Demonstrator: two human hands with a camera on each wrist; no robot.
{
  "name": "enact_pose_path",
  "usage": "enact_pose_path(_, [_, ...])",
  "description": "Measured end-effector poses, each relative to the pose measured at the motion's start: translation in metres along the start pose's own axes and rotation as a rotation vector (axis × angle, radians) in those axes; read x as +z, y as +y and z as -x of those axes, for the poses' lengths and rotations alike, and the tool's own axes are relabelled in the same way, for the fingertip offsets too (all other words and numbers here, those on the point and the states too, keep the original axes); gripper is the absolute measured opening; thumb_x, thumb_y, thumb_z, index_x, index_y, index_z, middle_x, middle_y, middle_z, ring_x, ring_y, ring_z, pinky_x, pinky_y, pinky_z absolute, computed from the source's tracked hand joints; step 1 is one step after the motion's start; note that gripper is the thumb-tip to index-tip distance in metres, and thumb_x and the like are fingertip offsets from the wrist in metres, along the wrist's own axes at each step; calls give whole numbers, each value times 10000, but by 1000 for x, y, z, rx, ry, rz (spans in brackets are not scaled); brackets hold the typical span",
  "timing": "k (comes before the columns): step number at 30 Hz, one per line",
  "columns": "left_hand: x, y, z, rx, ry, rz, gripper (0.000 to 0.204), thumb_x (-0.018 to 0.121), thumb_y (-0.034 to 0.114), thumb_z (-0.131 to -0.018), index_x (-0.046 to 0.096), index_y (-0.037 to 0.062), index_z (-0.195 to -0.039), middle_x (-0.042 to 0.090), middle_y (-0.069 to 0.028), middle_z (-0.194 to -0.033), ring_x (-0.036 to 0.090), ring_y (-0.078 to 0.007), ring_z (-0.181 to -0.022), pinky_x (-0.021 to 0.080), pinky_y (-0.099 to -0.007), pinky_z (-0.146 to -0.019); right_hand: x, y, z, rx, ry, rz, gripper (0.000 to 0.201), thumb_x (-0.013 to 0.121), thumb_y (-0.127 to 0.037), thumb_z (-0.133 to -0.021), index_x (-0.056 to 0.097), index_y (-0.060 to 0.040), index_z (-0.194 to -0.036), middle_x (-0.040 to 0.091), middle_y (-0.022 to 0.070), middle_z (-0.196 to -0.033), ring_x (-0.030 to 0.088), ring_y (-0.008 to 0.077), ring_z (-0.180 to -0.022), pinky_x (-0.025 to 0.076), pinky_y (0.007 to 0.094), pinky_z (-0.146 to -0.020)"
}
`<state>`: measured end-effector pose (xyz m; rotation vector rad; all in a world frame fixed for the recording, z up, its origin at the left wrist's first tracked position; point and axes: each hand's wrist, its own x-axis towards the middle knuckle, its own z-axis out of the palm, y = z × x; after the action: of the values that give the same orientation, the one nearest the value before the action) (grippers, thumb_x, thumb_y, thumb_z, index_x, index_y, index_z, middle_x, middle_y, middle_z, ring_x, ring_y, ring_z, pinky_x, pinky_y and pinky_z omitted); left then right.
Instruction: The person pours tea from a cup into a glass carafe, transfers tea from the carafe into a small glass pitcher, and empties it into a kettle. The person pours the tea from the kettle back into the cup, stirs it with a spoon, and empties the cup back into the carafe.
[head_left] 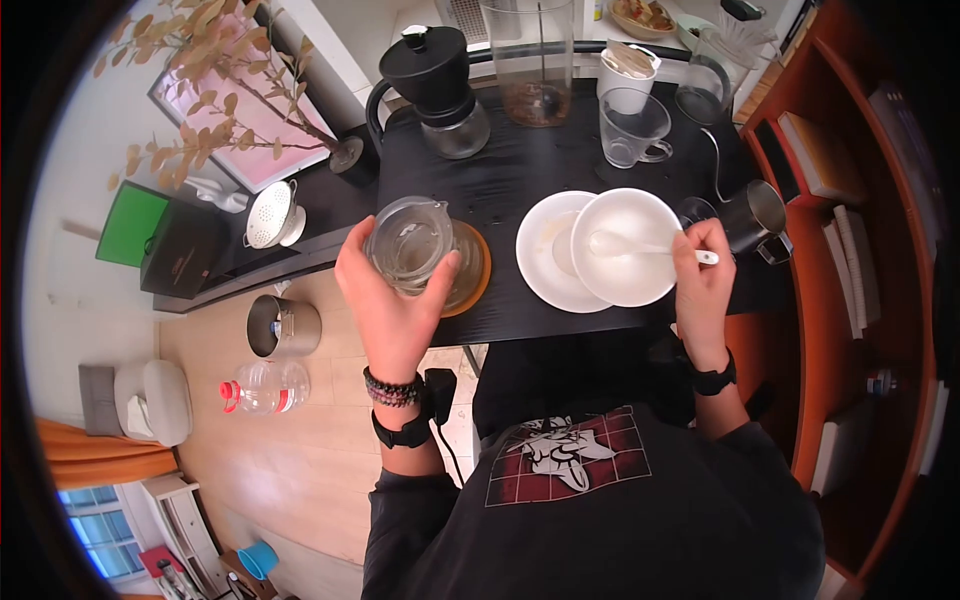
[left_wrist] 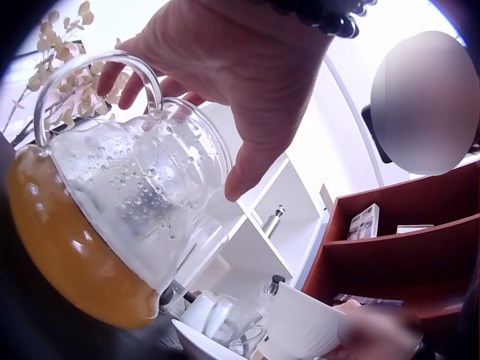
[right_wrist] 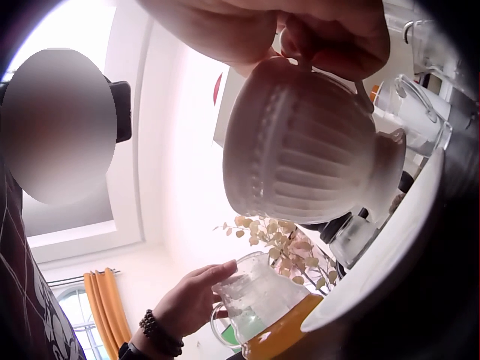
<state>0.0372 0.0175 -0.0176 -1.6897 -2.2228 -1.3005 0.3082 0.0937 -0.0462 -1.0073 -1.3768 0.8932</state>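
My left hand (head_left: 392, 310) holds a clear glass pitcher (head_left: 412, 238) round its neck, thumb on one side and fingers on the other. Orange-brown liquid (left_wrist: 82, 247) fills the pitcher's lower part, and droplets dot the glass above it. On the right, my right hand (head_left: 703, 285) grips a white fluted cup (right_wrist: 300, 150) at its handle side. A white spoon (head_left: 640, 246) lies across the cup's mouth, its handle under my right thumb. Below, a white saucer (head_left: 538, 270) is partly covered by the cup in the head view.
Toward the back of the black table (head_left: 550, 165) stand a coffee grinder (head_left: 432, 75), a tall glass vessel (head_left: 530, 65) and a glass mug (head_left: 633, 130). A metal gooseneck kettle (head_left: 755, 215) is at the right, beside a bookshelf. A white colander (head_left: 270, 215) sits at the left.
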Motion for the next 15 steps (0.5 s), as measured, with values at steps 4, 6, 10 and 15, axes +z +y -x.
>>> enact_pose_path(4, [0,1,2,50,59,-112,729,797,257,-654,410,-11,-1210,461,-161,-1215,457,-284,-1117,357,-376,-948,7,9,0,10,-27,24,182,544,-53,-864,413,-58,-737,365,-50,-679,332,20,-610,266,191,-520])
enact_pose_path(6, [-2,7,3,89,118,-134,680,777,234,-680,416,-7,-1203,461,-155,-1219,457,-277,-1120,354,-386,-949,13,18,-1,48,-51,-40,179,545,-62,-866,417,-57,-740,374,-48,-681,334,20,-612,271,194,-521])
enact_pose_path(10, [-6,13,13,207,328,44,457,669,109,-776,436,-2,-1154,458,-159,-1224,457,-262,-1125,354,-395,-937,28,24,-2,117,-35,-147,186,540,-76,-875,414,-63,-739,373,-54,-676,334,14,-607,273,192,-514])
enact_pose_path(15, [-7,18,39,286,413,217,256,544,-19,-803,473,-14,-1049,483,-178,-1130,478,-243,-1051,375,-355,-895,35,29,-3,207,-44,-249,191,535,-89,-887,412,-76,-741,372,-63,-663,329,-2,-588,271,180,-501])
